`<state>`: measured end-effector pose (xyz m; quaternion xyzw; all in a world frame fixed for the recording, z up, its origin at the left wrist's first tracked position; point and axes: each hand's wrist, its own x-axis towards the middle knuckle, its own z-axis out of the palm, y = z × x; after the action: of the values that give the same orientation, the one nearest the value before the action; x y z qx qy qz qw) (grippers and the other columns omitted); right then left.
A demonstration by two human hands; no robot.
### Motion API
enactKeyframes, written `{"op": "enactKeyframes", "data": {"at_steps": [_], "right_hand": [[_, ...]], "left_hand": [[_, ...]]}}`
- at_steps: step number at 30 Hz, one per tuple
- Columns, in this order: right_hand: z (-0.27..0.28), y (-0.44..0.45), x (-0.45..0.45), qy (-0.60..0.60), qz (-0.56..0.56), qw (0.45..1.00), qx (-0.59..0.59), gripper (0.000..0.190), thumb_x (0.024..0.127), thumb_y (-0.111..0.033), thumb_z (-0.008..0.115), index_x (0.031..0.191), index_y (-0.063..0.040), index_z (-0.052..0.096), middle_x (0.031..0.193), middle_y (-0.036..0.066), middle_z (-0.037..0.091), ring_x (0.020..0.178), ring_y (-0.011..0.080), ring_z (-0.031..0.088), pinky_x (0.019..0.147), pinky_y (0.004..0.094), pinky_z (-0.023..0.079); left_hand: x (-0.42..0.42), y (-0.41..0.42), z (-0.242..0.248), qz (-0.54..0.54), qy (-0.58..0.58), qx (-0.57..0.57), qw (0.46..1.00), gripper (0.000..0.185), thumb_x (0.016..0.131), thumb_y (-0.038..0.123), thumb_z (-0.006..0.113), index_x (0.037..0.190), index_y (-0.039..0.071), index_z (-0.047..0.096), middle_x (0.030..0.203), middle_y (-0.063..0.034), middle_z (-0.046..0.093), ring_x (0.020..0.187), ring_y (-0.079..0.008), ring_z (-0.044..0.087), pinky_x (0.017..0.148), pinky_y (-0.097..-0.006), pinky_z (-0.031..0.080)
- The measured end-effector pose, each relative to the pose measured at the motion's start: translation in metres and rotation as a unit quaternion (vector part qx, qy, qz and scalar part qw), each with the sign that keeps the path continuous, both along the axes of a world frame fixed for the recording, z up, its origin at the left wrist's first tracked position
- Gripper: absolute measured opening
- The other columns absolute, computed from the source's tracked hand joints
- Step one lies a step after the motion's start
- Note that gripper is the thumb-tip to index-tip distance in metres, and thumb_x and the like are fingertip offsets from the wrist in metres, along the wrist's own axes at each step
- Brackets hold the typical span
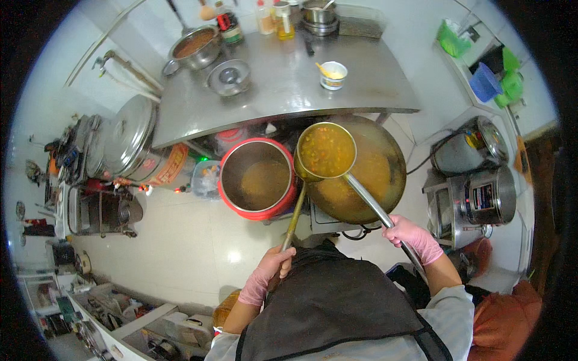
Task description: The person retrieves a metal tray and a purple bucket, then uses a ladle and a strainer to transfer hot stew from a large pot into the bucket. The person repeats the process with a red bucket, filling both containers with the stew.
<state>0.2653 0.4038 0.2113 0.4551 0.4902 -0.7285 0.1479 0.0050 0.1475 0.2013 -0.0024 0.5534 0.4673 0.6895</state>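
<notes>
My right hand (412, 238), in a pink glove, grips the steel handle of a large ladle (350, 131). Its bowl is full of yellow-brown soup (326, 151) with green and orange bits. My left hand (270, 269), also gloved, is closed around a second long handle (293, 221). That handle's far end passes behind the ladle bowl, so the tool's head is mostly hidden. The ladle hangs over the left side of a wide wok (398, 164) holding cloudy yellowish liquid. Left of the wok stands a red-sided pot (225, 192) with brownish liquid low inside.
Beyond the vessels is a steel table (280, 92) bearing a white tub (333, 81), a glass-like lid (229, 77), a saucepan (205, 52) and bottles (229, 25). A tall lidded steel drum (131, 135) stands left. Steel pots (490, 194) line the right. A cable (417, 167) runs beside the wok.
</notes>
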Motion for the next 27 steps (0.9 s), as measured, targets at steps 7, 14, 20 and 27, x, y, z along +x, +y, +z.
{"op": "enactKeyframes", "data": {"at_steps": [7,14,20,27], "right_hand": [[-0.025,-0.017,-0.082,0.082,0.100,0.991,-0.040,0.016,0.071,-0.005,0.056,0.077,-0.008,0.042,0.054,-0.002,0.040,0.040,0.0070,0.036,0.036,0.0232,0.033],[-0.083,-0.040,-0.155,0.026,0.192,0.975,0.108,0.015,0.072,-0.010,0.056,0.080,-0.004,0.045,0.054,0.002,0.045,0.041,0.0105,0.044,0.036,0.0251,0.037],[-0.093,-0.047,-0.184,-0.030,0.329,0.829,0.451,0.025,0.073,-0.013,0.054,0.090,0.003,0.046,0.071,0.019,0.057,0.059,0.0294,0.058,0.053,0.0386,0.046],[-0.073,-0.055,-0.169,-0.060,0.273,0.753,0.595,0.016,0.076,-0.011,0.051,0.086,-0.002,0.044,0.076,0.019,0.057,0.072,0.0355,0.058,0.063,0.0429,0.047]], "left_hand": [[-0.025,-0.060,0.023,0.089,0.164,-0.086,0.979,0.020,0.085,0.023,0.051,0.083,0.004,0.049,0.046,0.0001,0.041,0.034,-0.0109,0.036,0.033,-0.0247,0.028],[-0.053,-0.068,-0.015,0.057,0.370,-0.197,0.906,0.033,0.084,0.030,0.051,0.083,-0.002,0.049,0.057,-0.0128,0.053,0.044,-0.0235,0.052,0.042,-0.0337,0.042],[-0.064,-0.051,-0.046,-0.111,0.551,-0.268,0.783,0.038,0.082,0.032,0.047,0.090,-0.005,0.050,0.081,-0.0292,0.057,0.080,-0.0433,0.055,0.072,-0.0466,0.044],[-0.067,-0.035,-0.050,-0.110,0.536,-0.257,0.797,0.039,0.082,0.032,0.047,0.091,-0.005,0.049,0.083,-0.0298,0.057,0.083,-0.0435,0.055,0.074,-0.0465,0.044]]}}
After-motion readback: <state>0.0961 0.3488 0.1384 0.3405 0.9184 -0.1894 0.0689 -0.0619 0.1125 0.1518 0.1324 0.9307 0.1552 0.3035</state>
